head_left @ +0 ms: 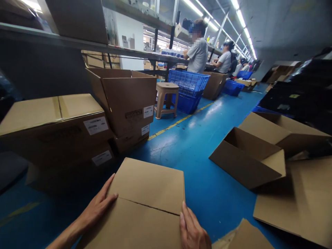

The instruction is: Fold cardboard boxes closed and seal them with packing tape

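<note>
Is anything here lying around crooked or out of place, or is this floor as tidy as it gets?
Mostly orderly. The odd one is the open brown cardboard box tipped on its side on the blue floor, its mouth facing sideways. The closed-flap cardboard box under the left hand and right hand looks undamaged.

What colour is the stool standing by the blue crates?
The stool is beige or light tan, seen best in the head view.
</note>
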`<state>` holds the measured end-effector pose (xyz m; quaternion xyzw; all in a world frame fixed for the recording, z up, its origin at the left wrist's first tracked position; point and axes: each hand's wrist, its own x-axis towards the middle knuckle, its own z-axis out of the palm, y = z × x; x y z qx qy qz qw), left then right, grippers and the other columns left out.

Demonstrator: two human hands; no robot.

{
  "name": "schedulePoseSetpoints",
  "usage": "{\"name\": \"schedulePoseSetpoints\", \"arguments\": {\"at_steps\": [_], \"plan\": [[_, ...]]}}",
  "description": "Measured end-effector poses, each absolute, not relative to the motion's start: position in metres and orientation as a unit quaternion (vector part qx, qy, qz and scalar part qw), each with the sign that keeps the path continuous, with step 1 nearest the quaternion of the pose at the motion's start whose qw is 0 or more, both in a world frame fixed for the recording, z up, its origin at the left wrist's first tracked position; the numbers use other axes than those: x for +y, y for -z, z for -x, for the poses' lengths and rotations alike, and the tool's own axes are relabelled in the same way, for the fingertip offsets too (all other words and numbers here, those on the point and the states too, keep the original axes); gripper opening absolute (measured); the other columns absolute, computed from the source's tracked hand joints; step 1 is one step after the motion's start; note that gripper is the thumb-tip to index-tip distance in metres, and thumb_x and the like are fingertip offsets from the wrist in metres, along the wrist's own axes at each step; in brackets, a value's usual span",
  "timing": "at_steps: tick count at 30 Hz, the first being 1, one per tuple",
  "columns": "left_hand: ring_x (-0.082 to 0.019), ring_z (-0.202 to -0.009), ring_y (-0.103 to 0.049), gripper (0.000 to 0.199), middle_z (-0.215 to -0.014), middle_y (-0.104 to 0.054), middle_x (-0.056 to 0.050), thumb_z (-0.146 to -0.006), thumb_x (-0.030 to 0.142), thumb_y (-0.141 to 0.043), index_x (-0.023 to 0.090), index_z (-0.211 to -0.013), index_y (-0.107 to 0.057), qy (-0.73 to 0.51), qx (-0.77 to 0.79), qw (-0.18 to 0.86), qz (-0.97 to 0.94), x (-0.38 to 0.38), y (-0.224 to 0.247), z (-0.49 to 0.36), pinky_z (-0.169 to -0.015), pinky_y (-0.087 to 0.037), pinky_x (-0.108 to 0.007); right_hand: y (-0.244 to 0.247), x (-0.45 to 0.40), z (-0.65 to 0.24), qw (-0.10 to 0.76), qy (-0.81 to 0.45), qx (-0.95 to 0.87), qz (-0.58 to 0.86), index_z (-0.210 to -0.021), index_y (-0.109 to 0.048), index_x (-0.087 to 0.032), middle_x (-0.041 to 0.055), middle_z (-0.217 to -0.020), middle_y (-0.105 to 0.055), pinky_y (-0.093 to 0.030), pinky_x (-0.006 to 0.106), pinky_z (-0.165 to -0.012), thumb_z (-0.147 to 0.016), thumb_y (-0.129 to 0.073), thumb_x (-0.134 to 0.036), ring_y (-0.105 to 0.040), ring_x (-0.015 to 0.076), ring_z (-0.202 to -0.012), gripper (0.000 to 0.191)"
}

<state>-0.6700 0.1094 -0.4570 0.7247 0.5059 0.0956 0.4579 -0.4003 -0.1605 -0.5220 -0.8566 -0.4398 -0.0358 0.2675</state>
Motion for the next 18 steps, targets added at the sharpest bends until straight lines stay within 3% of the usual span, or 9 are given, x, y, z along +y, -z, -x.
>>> {"name": "schedulePoseSetpoints", "arguments": {"at_steps": [3,7,11,14,16,18], "plan": [[-0.034,-0.156,-0.035,0.089,-0.173,-0.029,-0.011,-0.095,0.066,-0.041,0.020,-0.168,-0.018,-0.067,0.506,0.390,-0.766,0.113,0.460,0.670,-0.129,-0.028,-0.054,0.516,-0.158,0.405,0.267,0.021,-0.418,0.868,-0.135,-0.069,-0.014,0.0129,-0.133,-0.072,-0.066,0.032,-0.078,-0.108,-0.031,-0.044,-0.076,0.0283,-0.111,0.055],[-0.041,-0.159,-0.025,0.096,-0.174,-0.022,-0.020,-0.089,0.068,-0.046,0.007,-0.162,-0.031,-0.072,0.498,0.205,-0.840,0.116,0.445,0.638,-0.130,-0.023,-0.060,0.508,-0.155,0.404,0.262,0.012,-0.407,0.875,-0.137,-0.067,-0.016,0.0131,-0.133,-0.073,-0.066,0.032,-0.074,-0.108,-0.031,-0.042,-0.077,0.0280,-0.106,0.054],[-0.041,-0.159,-0.024,0.075,-0.171,-0.032,-0.018,-0.094,0.061,-0.049,0.015,-0.154,-0.048,-0.085,0.350,0.112,-0.926,0.118,0.428,0.555,-0.129,-0.019,-0.062,0.509,-0.156,0.397,0.241,0.017,-0.452,0.859,-0.137,-0.068,-0.019,0.0130,-0.128,-0.075,-0.065,0.028,-0.067,-0.107,-0.037,-0.041,-0.079,0.0262,-0.100,0.048],[-0.041,-0.152,-0.038,0.070,-0.162,-0.047,-0.022,-0.097,0.061,-0.048,0.016,-0.150,-0.052,-0.018,0.274,0.141,-0.951,0.114,0.423,0.491,-0.125,-0.021,-0.065,0.514,-0.157,0.395,0.229,0.037,-0.449,0.863,-0.136,-0.067,-0.016,0.0151,-0.127,-0.075,-0.066,0.028,-0.068,-0.107,-0.036,-0.038,-0.079,0.0263,-0.098,0.048],[-0.041,-0.134,-0.055,0.071,-0.140,-0.065,-0.024,-0.096,0.066,-0.045,0.014,-0.141,-0.060,0.007,0.248,0.153,-0.957,0.107,0.424,0.464,-0.118,-0.029,-0.064,0.515,-0.157,0.395,0.224,0.042,-0.442,0.867,-0.136,-0.066,-0.014,0.0164,-0.127,-0.075,-0.065,0.028,-0.069,-0.107,-0.035,-0.037,-0.079,0.0264,-0.099,0.048],[-0.040,-0.116,-0.062,0.070,-0.119,-0.071,-0.023,-0.096,0.071,-0.041,0.013,-0.127,-0.066,0.000,0.240,0.142,-0.960,0.099,0.426,0.452,-0.109,-0.037,-0.060,0.514,-0.156,0.398,0.217,0.042,-0.438,0.871,-0.137,-0.065,-0.014,0.0169,-0.128,-0.075,-0.065,0.027,-0.067,-0.107,-0.035,-0.037,-0.079,0.0261,-0.098,0.048]]}}
